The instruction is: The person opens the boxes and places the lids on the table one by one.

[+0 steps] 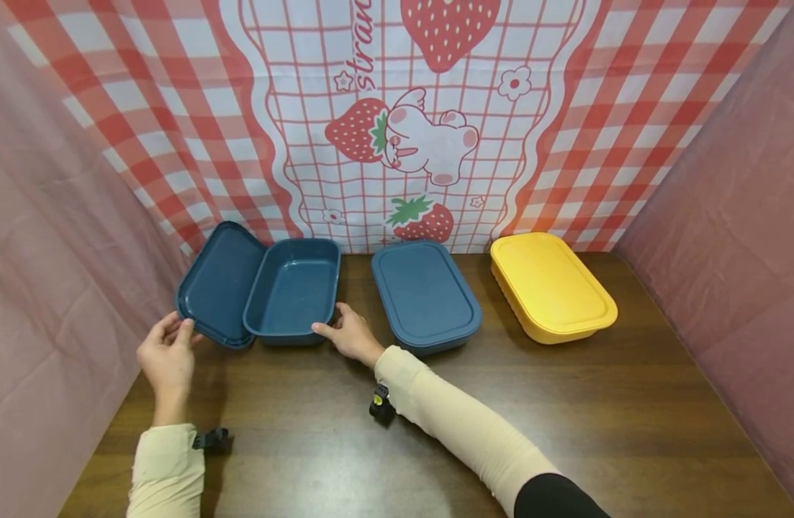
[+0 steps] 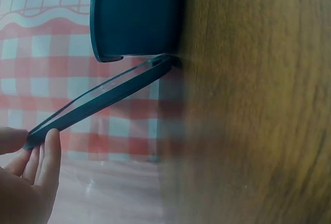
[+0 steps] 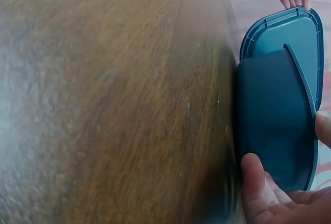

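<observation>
At the left of the table an uncovered dark blue box stands upright, with nothing seen inside it. My left hand pinches the outer edge of its dark blue lid, thumb on one face and fingers on the other. The lid leans at a slant beside the box; in the left wrist view its lower edge is down by the table and its held edge is raised. My right hand grips the near right corner of the box, thumb at the rim and fingers along the outer wall.
Right of the open box sits a blue box with its lid on. Farther right is a yellow lidded box. A strawberry-print curtain hangs behind the wooden table, and pink cloth hangs at both sides.
</observation>
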